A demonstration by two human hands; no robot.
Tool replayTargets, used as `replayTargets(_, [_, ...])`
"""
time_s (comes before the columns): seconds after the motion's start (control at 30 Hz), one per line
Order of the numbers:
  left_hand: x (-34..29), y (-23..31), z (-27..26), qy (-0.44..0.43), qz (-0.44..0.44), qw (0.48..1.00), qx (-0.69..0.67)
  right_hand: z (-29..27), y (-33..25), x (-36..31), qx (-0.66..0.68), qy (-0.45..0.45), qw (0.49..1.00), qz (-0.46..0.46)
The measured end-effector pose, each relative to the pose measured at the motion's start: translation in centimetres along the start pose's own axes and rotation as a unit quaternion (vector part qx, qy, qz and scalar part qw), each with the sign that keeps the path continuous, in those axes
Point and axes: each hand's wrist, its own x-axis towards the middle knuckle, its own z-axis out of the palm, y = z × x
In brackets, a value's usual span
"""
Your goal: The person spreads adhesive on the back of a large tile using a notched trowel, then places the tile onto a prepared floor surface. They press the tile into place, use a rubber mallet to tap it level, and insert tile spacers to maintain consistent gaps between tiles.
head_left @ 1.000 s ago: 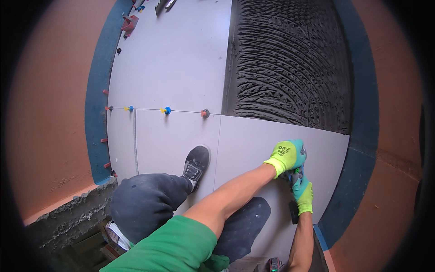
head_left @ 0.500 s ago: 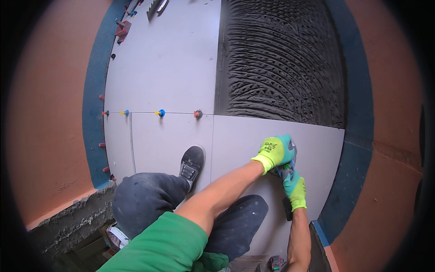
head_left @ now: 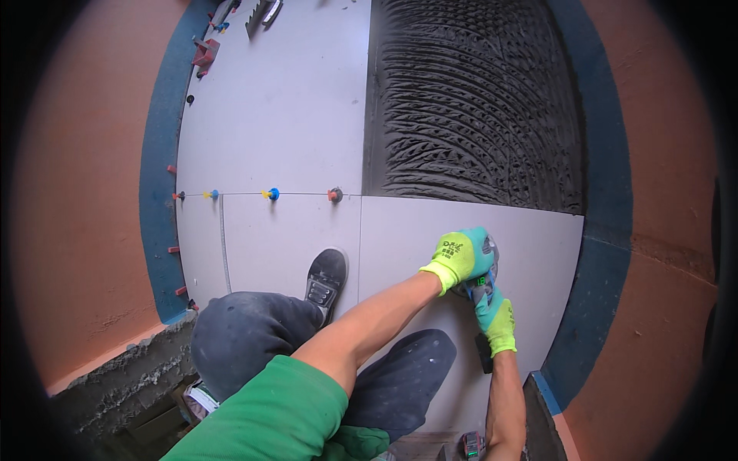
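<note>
Both my hands wear yellow-green gloves and are closed on a grey-and-black tile vibrator (head_left: pixel 478 286) with a small lit green display. My left hand (head_left: pixel 463 257) grips its front part, next to a grey rounded end. Just nearer to me, my right hand (head_left: pixel 495 316) wraps its body; a black block (head_left: pixel 484 353) shows beside the right wrist. My gloves hide much of the tool. It is over a large pale tile (head_left: pixel 415 230), near the tile's right half; whether it touches the surface is hidden.
Combed grey mortar (head_left: pixel 477 107) lies beyond this tile. Another pale tile (head_left: pixel 277 100) is at far left. Blue, yellow and red levelling clips (head_left: pixel 270 194) stand along the joint. Red wedges (head_left: pixel 172 250) line the left wall. My shoe (head_left: pixel 327 276) rests on the tiles.
Both hands and the vibrator have shifted slightly to the left over the tile. My grip looks the same.
</note>
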Motion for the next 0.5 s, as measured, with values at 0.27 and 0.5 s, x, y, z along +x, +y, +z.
replayTargets(0.27, [-0.4, -0.3, -0.8, 0.004, -0.006, 1.0, -0.005, 0.4, -0.7, -0.1, -0.013, -0.015, 1.0, 0.007])
replayTargets(0.5, [-0.7, -0.8, -1.0, 0.02, -0.013, 1.0, -0.015, -0.5, -2.1, -0.1, -0.016, -0.045, 0.998, 0.031])
